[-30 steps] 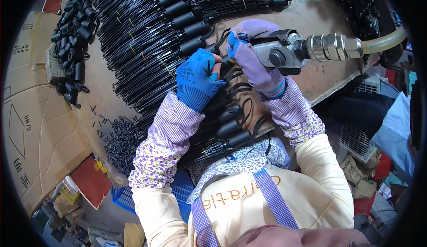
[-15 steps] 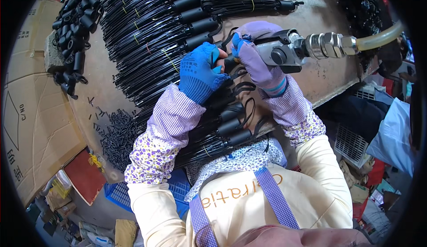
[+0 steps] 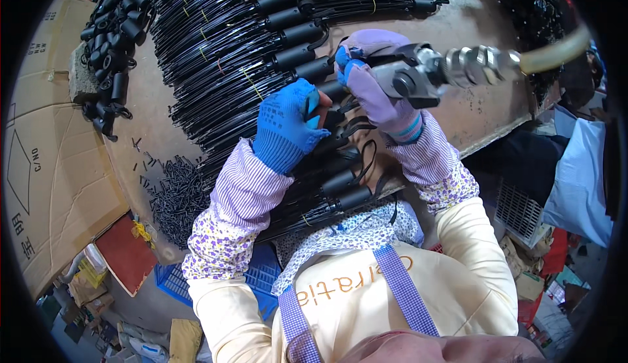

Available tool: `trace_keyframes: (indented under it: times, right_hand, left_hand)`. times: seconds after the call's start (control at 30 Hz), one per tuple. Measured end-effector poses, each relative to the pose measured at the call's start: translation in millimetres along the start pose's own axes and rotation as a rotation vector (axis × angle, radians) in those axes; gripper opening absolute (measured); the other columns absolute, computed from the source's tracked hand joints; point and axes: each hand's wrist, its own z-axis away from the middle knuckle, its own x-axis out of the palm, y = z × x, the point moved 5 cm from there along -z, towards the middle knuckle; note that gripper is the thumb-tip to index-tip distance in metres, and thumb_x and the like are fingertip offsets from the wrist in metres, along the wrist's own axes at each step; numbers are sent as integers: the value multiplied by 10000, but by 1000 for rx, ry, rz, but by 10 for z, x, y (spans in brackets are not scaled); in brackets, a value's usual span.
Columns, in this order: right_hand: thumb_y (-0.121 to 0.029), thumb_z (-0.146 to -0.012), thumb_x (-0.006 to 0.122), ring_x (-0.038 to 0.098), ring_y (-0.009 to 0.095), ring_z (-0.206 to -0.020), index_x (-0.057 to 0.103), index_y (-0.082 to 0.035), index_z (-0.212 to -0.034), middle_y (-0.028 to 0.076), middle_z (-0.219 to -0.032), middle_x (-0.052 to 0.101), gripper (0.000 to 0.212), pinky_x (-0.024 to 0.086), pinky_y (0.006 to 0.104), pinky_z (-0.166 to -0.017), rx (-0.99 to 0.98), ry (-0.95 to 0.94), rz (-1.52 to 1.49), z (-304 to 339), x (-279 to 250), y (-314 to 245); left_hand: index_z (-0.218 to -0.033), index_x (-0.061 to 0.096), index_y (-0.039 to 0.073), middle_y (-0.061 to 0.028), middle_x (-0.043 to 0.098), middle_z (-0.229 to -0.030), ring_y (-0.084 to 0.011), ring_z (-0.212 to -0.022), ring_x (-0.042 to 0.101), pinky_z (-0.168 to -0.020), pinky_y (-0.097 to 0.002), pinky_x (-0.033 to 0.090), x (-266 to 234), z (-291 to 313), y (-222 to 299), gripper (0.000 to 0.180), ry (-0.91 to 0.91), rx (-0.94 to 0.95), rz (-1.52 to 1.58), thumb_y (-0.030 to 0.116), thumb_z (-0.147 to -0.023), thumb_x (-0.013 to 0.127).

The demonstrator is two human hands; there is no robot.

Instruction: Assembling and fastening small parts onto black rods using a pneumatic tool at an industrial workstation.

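Rows of folded umbrella frames with black cylindrical handles (image 3: 301, 34) and wrist straps cover the table. My left hand (image 3: 284, 124), in a blue glove with bare fingertips, is closed in a pinch beside the handles of the nearer frames; what it pinches is hidden. In a purple glove, my right hand (image 3: 379, 88) is wrapped round a metal air tool (image 3: 409, 78), fed by a pale hose (image 3: 556, 52). Between the two hands lies one black handle (image 3: 333, 90), close to the right fingers. The tool's working end is hidden behind that hand.
Small black pins (image 3: 175, 196) lie heaped at the table's left, with loose black handle parts (image 3: 118, 42) farther back. A cardboard sheet (image 3: 62, 147) leans at the left. A blue crate (image 3: 176, 288) stands below the near edge; a white bag (image 3: 579, 180) hangs at right.
My left hand has drawn slightly left and toward me, away from the handle between the hands. My right hand has shifted a little left with the air tool, whose fittings now look blurred.
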Motion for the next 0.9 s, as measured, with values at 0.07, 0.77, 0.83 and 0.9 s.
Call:
trace_keyframes:
  times: [0.07, 0.77, 0.83, 0.9]
  right_hand:
    - [2, -905, 543, 578, 127, -772, 579, 11, -1067, 58, -922, 627, 166, 494, 234, -755, 246, -57, -76, 90, 8, 38]
    - [-108, -992, 453, 487, 181, -1148, 477, -22, -1283, 103, -1260, 524, 303, 312, 359, -1109, 605, -290, -61, 340, 100, 24]
    - [-112, -993, 458, 488, 176, -1142, 491, -21, -1271, 99, -1255, 528, 295, 316, 356, -1104, 630, -296, -2, 363, 96, 65]
    - [-126, -996, 463, 496, 155, -1105, 510, -18, -1235, 85, -1209, 545, 266, 339, 337, -1071, 572, -290, 23, 366, 87, 80]
  left_hand:
    - [-886, 653, 75, -42, 600, -805, -192, -637, 555, -609, -294, 461, -2, 32, 36, 208, -21, 8, -84, -4, -698, 697]
    - [-872, 605, 91, -44, 582, -822, -217, -647, 553, -612, -327, 459, 97, 95, 175, 248, -52, 30, -235, 58, -657, 725]
    - [-870, 608, 87, -47, 591, -828, -218, -647, 555, -615, -325, 461, 99, 124, 135, 237, -66, 8, -227, 54, -664, 722]
    - [-897, 628, 66, -56, 597, -808, -214, -631, 539, -605, -316, 451, 63, 183, 91, 193, -1, -24, -219, 78, -720, 706]
